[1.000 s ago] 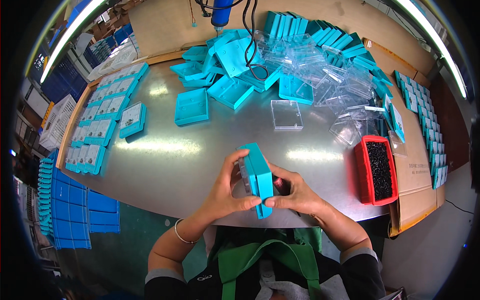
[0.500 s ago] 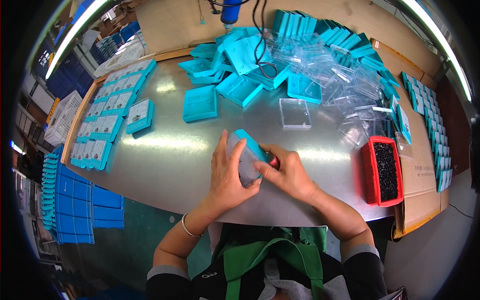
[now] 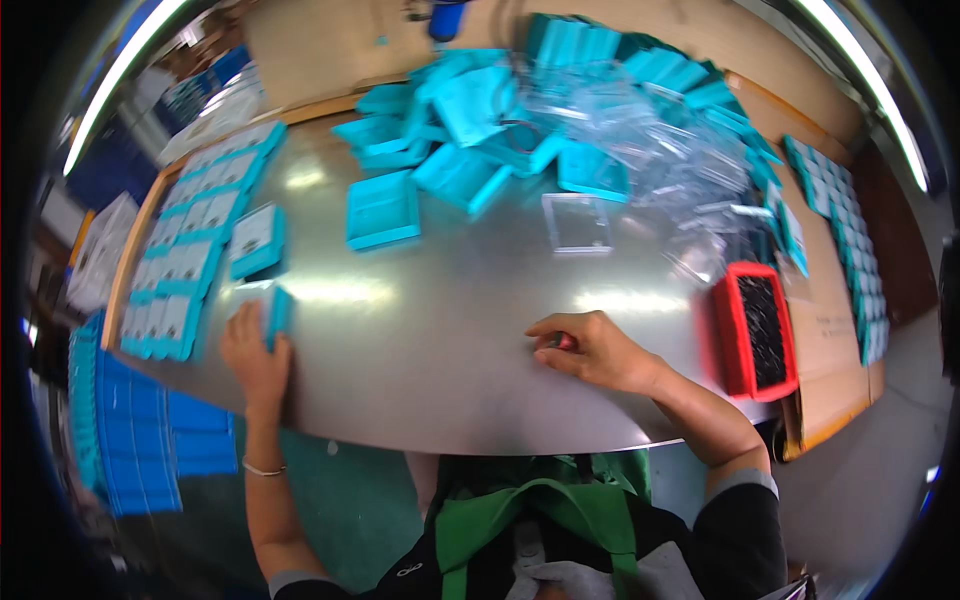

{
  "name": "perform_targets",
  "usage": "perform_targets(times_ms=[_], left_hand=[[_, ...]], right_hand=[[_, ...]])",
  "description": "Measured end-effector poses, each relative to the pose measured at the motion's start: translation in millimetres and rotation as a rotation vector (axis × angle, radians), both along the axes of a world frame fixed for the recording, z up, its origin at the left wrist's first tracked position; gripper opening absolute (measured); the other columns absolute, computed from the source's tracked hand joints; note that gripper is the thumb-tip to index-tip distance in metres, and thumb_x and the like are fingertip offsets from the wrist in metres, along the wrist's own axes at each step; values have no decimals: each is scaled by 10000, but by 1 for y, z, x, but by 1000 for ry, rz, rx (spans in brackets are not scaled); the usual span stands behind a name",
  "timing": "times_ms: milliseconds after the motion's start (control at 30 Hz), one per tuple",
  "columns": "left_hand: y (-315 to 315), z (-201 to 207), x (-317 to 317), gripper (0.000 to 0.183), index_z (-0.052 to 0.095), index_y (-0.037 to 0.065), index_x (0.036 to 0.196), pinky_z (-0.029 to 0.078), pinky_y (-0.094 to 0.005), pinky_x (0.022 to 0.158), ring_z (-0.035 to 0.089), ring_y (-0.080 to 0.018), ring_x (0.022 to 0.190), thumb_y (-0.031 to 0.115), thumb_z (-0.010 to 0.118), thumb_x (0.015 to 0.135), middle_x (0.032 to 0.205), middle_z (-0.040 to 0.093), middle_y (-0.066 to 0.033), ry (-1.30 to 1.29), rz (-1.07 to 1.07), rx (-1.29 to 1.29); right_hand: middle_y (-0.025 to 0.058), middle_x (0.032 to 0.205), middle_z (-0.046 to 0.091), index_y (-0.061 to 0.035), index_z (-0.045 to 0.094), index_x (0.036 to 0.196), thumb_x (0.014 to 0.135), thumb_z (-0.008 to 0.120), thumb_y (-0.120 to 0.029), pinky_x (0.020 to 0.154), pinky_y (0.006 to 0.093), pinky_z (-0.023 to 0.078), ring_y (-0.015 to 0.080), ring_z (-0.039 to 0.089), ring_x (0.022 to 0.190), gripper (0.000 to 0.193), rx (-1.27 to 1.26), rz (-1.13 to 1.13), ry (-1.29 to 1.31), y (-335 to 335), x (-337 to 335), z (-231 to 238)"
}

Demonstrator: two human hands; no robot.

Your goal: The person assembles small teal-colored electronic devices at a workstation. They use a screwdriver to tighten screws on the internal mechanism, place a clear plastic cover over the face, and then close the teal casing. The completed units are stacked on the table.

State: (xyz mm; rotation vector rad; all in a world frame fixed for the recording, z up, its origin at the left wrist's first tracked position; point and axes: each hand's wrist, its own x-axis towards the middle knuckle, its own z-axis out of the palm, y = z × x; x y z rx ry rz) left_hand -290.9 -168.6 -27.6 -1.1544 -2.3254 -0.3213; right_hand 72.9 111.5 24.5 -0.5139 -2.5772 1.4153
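At the left of the metal table, my left hand (image 3: pixel 257 362) grips a teal box (image 3: pixel 279 312) with a pale front, fingers over its face and thumb at its side. Just beyond it lies a similar teal box (image 3: pixel 257 240), beside rows of such boxes (image 3: pixel 185 260). Over the table's middle right, my right hand (image 3: pixel 608 352) is closed around a small red and dark tool (image 3: pixel 564 342), mostly hidden by the fingers. Farther off are an open teal tray (image 3: pixel 383 210) and a clear plastic cover (image 3: pixel 577 224).
A heap of teal trays (image 3: pixel 465 105) and a pile of clear covers (image 3: pixel 690 165) fill the back. A red bin (image 3: pixel 735 335) of small black parts stands at the right, by cardboard (image 3: pixel 830 350) and more finished-looking boxes (image 3: pixel 850 240).
My left hand has carried the teal box from the middle to the left side of the table. My right hand has let go of the box and keeps the small tool.
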Motion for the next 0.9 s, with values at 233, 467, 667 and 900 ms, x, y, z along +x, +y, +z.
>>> perform_targets(times_ms=[233, 467, 667, 900], left_hand=[[42, -38, -116, 586, 420, 12, 1325, 286, -466, 1062, 390, -375, 1243, 41, 577, 761, 1336, 454, -192, 21, -15, 55], [135, -22, -136, 680, 369, 105, 1404, 259, -505, 1081, 295, -370, 1335, 58, 580, 760, 1455, 315, -183, 92, 184, -173], [146, -6, -79, 695, 335, 122, 1428, 243, -491, 1089, 259, -357, 1357, 86, 579, 777, 1481, 259, -168, -65, -244, 401], [149, 21, 94, 579, 398, 78, 1365, 358, -410, 1026, 326, -255, 1330, 25, 586, 820, 1457, 309, -87, -689, -507, 545]], right_hand=[[166, 836, 657, 13, 613, 1087, 815, 661, -146, 687, 357, 507, 269, 643, 728, 319, 152, -150, 36, 21, 67, 18], [143, 766, 659, 1, 649, 980, 810, 675, -131, 631, 311, 504, 193, 639, 677, 218, 557, -813, 123, 90, 181, 52], [131, 984, 607, -57, 636, 960, 798, 622, -164, 684, 425, 510, 320, 645, 800, 195, 1127, -1129, -122, 202, 248, 16], [120, 765, 592, -27, 623, 849, 748, 670, -54, 569, 366, 454, 265, 599, 634, 114, 1099, -1254, 284, 222, 253, 35]])
